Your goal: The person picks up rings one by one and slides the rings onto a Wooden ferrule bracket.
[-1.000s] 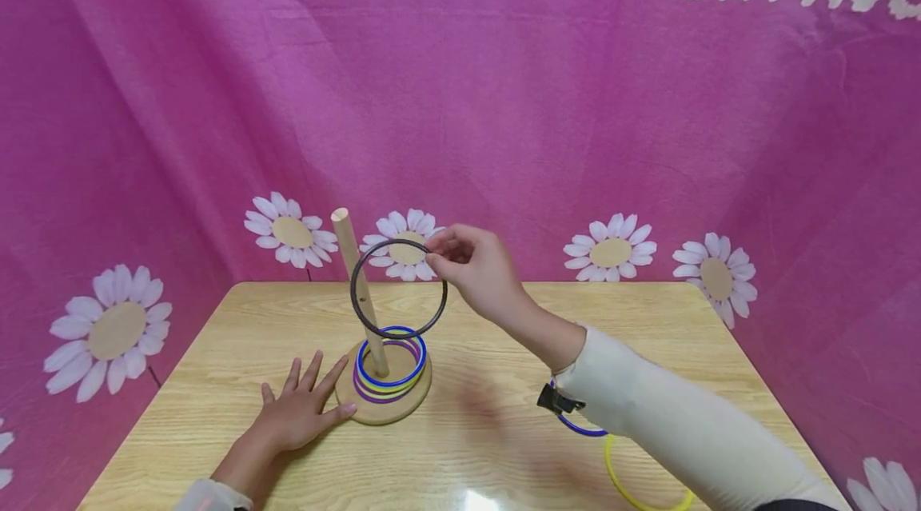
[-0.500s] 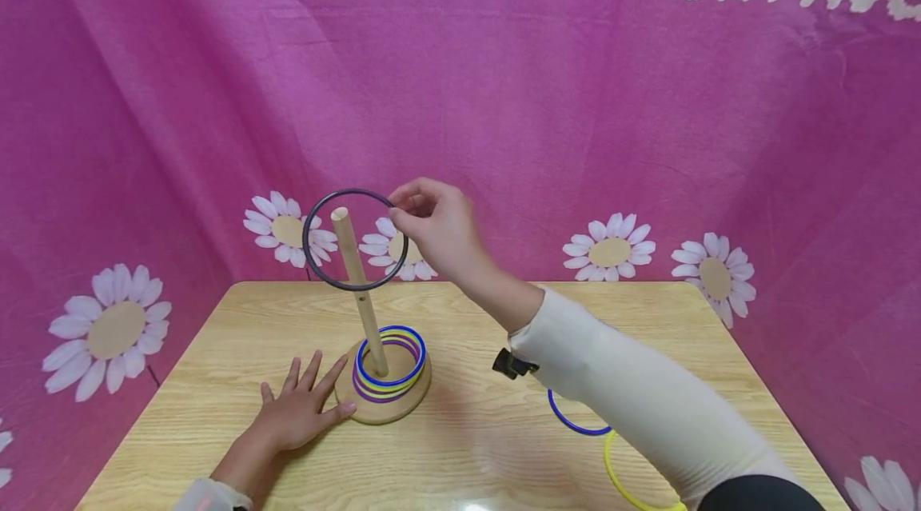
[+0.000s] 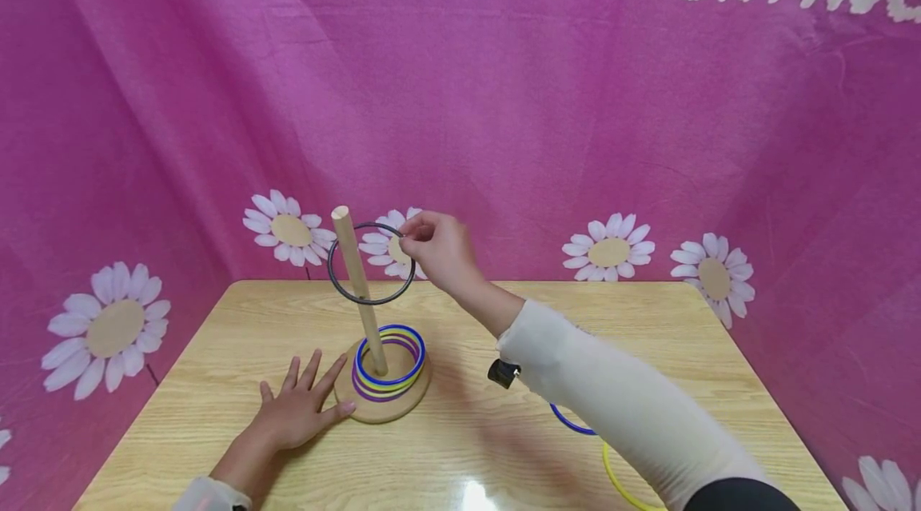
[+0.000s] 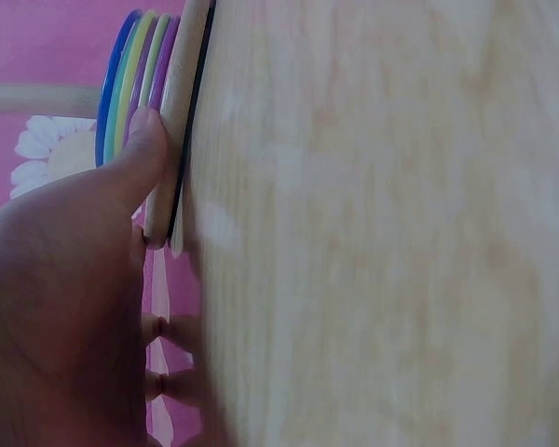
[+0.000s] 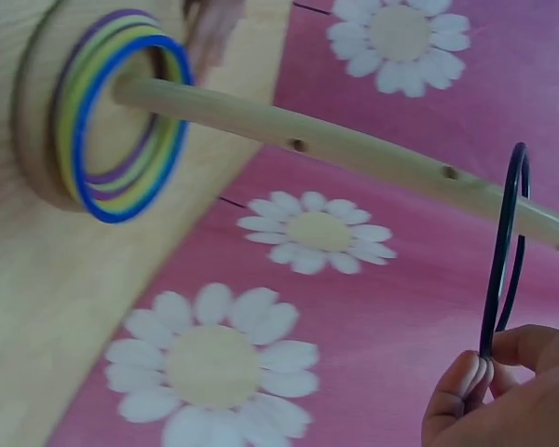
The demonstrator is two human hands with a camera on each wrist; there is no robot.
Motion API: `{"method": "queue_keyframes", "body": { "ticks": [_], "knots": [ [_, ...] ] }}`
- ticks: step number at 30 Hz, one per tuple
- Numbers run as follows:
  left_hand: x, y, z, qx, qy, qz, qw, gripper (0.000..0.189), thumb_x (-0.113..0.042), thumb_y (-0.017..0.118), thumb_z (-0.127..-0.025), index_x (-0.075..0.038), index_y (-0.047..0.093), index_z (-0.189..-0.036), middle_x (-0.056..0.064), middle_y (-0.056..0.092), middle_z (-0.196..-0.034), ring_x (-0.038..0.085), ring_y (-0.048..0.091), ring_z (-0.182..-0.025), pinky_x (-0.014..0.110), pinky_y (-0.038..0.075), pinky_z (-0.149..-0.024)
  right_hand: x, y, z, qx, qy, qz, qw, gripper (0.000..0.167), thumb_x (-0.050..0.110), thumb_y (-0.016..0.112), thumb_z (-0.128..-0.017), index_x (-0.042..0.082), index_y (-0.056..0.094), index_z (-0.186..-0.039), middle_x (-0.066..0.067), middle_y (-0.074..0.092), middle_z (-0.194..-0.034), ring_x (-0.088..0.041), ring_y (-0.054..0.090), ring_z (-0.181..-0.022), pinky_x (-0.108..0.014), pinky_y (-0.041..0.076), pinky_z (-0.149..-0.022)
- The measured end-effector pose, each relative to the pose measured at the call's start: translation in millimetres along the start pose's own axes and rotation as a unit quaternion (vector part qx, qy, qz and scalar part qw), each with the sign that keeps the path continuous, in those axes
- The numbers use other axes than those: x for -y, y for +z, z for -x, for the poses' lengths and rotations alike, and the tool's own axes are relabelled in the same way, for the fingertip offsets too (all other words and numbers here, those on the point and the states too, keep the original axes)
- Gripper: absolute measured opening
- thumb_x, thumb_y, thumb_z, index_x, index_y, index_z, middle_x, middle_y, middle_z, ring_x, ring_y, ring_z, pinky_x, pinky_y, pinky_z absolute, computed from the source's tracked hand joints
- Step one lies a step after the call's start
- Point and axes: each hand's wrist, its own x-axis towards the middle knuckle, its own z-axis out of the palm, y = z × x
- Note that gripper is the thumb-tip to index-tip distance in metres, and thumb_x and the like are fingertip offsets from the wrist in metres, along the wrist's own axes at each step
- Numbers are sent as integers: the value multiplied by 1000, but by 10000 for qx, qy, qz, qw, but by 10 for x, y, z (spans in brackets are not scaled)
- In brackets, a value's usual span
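Our right hand (image 3: 444, 253) pinches a black ring (image 3: 377, 303) between thumb and fingers — it encircles the wooden peg (image 3: 357, 275), well above the stacked coloured rings (image 3: 388, 384), blue uppermost. Our left hand (image 3: 291, 417) lies spread on the wood-grain table (image 3: 237, 319), thumb touching the round base (image 3: 381, 415). Near our right sleeve (image 3: 612, 391) lie partly hidden blue and yellow rings (image 3: 613, 477).

One ring (image 3: 372, 303) is black, the cloth (image 3: 504, 111) pink with white daisies (image 3: 608, 252).
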Motion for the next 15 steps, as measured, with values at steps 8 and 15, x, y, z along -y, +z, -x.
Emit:
{"method": "queue_keyframes", "body": {
  "ticks": [8, 15],
  "knots": [
    [-7, -18, 8, 98, -28, -57, 9999, 88, -77, 45, -96, -28, 22, -166, 24, 8, -171, 58, -2, -152, 92, -3, -98, -385, 179, 108, 119, 153, 129, 9997, 8, -3, 74, -82, 2, 76, -87, -4, 71, -72, -3, 56, -62, -17, 43, -56],
    [-23, -27, 15, 71, -13, -114, 9999, 88, -76, 46, -96, -28, 23, -166, 25, 9, -171, 58, 0, -152, 93, -1, -98, -685, 310, 237, 160, 374, 270, 9988, 10, -4, 72, -79, 3, 76, -85, -1, 68, -69, -3, 54, -62, -18, 41, -58]
  ]
}}
